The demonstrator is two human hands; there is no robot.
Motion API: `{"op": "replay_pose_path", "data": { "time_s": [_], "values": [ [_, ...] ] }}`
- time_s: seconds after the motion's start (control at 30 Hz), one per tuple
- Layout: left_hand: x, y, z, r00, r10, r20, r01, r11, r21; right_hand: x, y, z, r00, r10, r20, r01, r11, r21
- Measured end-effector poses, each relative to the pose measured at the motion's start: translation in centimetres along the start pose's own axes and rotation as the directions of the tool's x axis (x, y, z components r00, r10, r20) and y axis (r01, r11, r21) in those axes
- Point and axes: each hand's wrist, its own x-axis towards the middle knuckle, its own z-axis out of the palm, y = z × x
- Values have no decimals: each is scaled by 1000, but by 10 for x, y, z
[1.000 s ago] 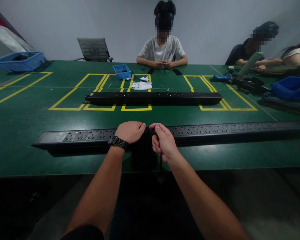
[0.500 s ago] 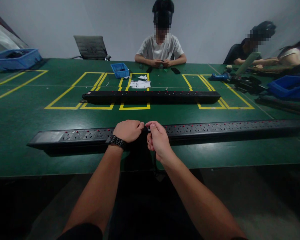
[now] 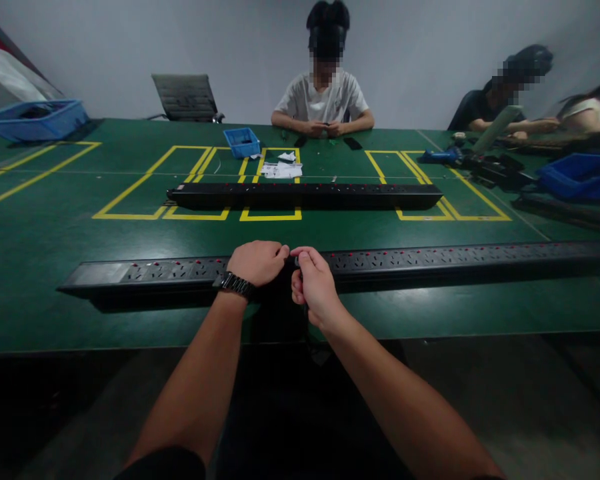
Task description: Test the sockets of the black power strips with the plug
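A long black power strip point(image 3: 430, 259) with many sockets and red dots lies across the green table point(image 3: 40, 240) close to its near edge. My left hand point(image 3: 257, 262), with a dark watch on the wrist, is closed over the strip near its middle. My right hand point(image 3: 313, 288) is right beside it, fingers curled in a pinch on a small dark tool whose thin shaft hangs down below the fist; its tip at the strip is hidden. The two hands nearly touch.
A second black power strip point(image 3: 305, 196) lies farther back over yellow floor-style markings. A small blue bin point(image 3: 243, 142) and papers point(image 3: 281, 170) sit beyond it. A person in a white shirt point(image 3: 323, 100) sits opposite; other people, blue bins point(image 3: 580, 175) and tools are at the right, another bin point(image 3: 33, 120) far left.
My right hand has shifted slightly left, closer to my left hand. The left hand and the near strip have stayed put.
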Motion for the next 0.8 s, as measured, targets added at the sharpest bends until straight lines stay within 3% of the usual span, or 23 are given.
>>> {"op": "replay_pose_path", "data": {
  "time_s": [0.43, 0.8],
  "values": [
    [-1, 0, 0, 1000, 21, -2, -21, 1000, -3, 3, 9, -6, 994, -108, -18, 105, 984, -143],
    [-1, -2, 3, 999, 43, -23, -43, 999, 20, 4, 9, -6, 996, -82, -25, 78, 988, -130]
  ]
}}
